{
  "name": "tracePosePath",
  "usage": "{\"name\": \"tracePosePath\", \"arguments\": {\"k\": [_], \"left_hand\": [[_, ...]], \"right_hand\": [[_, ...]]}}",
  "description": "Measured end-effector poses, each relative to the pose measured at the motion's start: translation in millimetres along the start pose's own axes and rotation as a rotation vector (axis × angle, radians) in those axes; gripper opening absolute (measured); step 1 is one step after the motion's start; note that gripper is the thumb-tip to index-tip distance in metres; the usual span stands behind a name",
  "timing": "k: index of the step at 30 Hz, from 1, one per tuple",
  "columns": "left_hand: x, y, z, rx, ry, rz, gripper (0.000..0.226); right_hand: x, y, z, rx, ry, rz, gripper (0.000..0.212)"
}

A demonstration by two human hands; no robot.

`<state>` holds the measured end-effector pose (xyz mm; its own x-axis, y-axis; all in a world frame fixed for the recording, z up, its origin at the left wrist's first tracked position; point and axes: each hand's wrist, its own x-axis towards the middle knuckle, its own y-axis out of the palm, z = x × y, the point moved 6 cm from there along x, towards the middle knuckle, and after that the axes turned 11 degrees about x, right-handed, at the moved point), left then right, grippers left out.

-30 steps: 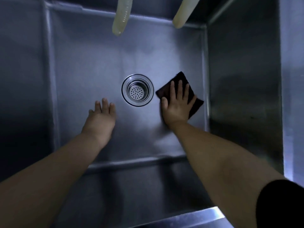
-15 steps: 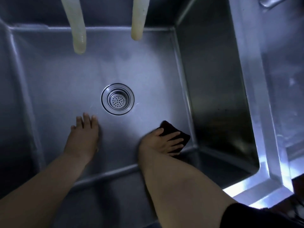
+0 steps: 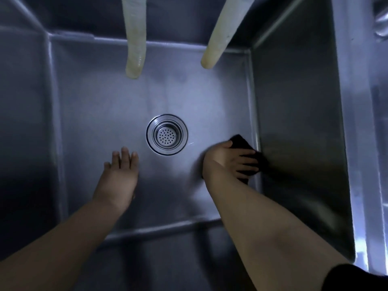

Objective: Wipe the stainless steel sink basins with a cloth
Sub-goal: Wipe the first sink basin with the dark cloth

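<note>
The left hand [image 3: 119, 177] is laid flat, fingers straight and holding nothing, on the floor of the deep rectangular stainless steel sink basin [image 3: 100, 114], left of the round perforated steel drain strainer [image 3: 167, 134]. It is judged to serve as a brace.

Above, 2 pale yellowish hoses [image 3: 135, 36] hang into the basin.

At the right, a dark folded cloth [image 3: 241, 143] is pressed to the floor under the spread, nearly straight fingers of the right hand [image 3: 228, 159], just beside the right wall.

For a good wipe, even pressure should be kept and the seam at that wall followed in overlapping strokes.

Nothing else is seen in the basin.
</note>
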<state>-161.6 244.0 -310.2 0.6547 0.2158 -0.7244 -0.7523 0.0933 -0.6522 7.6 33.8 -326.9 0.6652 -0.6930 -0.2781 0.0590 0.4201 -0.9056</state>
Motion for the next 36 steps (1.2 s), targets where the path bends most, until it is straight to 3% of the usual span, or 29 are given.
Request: {"name": "tracePosePath", "arguments": {"k": [5,11,18,21,27,36], "left_hand": [[2,-2,-2,-0.032,-0.032,0.045,0.081],[3,1,2,-0.099,-0.024,0.034,0.08],[2,2,5,-0.164,-0.017,0.027,0.082],[1,2,7,-0.188,-0.019,0.03,0.083],[2,7,10,-0.272,-0.006,0.024,0.088],[8,22,10,-0.337,-0.003,-0.006,0.102]], "right_hand": [[15,33,81,-0.094,-0.495,0.085,0.073],[40,53,169,-0.285,-0.977,0.123,0.071],[3,79,202,-0.266,-1.077,0.239,0.08],[-57,94,209,-0.345,-1.329,0.231,0.072],[-148,131,218,-0.343,-1.554,0.356,0.073],[-265,167,220,-0.482,-2.104,0.529,0.065]]}}
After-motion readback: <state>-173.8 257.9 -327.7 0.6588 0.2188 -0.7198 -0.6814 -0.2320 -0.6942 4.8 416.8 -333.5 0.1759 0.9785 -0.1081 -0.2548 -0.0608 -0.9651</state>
